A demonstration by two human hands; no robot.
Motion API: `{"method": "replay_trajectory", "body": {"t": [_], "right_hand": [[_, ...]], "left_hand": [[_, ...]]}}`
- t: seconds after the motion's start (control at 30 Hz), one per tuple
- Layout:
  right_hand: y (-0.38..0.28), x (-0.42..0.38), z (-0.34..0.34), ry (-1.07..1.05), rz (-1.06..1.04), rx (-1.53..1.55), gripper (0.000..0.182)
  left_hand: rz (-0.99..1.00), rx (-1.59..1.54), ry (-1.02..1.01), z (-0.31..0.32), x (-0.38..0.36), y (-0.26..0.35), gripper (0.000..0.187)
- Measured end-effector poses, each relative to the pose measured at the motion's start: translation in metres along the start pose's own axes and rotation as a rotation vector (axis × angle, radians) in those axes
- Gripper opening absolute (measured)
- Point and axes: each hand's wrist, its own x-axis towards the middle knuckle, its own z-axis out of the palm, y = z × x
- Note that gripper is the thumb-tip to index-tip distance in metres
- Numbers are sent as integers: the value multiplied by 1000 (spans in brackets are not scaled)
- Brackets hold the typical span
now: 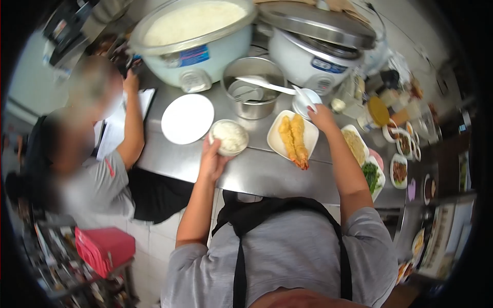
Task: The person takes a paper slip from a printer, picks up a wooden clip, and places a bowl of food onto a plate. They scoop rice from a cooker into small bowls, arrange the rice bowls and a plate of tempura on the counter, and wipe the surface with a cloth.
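Observation:
My left hand [211, 160] is wrapped round a small bowl of white rice [229, 137], held upright near the table's front edge. To the right, my right hand [322, 118] has its fingers closed on a white rice paddle [306, 99], above a small white container [313, 96]. A white square plate [276, 145] with two pieces of fried tempura shrimp [293, 136] lies between my hands. Behind it stands a metal pot [255, 111], with a long white utensil [267, 86] across its rim and a fork-like thing inside.
A round white plate [187, 119] lies left of the bowl. Two large rice cookers [185, 64] [313, 64] stand behind. Several side dishes [377, 182] and jars [377, 113] crowd the right. At the left, a co-worker's arm [132, 126] rests near papers.

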Motion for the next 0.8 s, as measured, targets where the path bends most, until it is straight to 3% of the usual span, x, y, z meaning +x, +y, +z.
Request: {"method": "replay_trajectory", "body": {"t": [0.07, 0.17, 0.37, 0.57, 0.7, 0.8], "right_hand": [[7, 2, 2, -131, -86, -37, 26], [6, 6, -1, -272, 104, -45, 27], [-1, -11, 15, -44, -124, -279, 18], [-4, -10, 10, 243, -112, -145, 16], [-14, -4, -22, 254, -4, -57, 16], [-21, -12, -61, 215, 38, -26, 16]], "left_hand": [[-46, 26, 127, -1, 9, -19, 47], [-49, 27, 195, 5, 18, -29, 43], [-149, 329, 358, 5, 19, -26, 42], [-233, 357, 441, -9, 20, -27, 50], [-275, 368, 440, -6, 19, -10, 57], [134, 920, 539, -46, 38, -19, 66]]}}
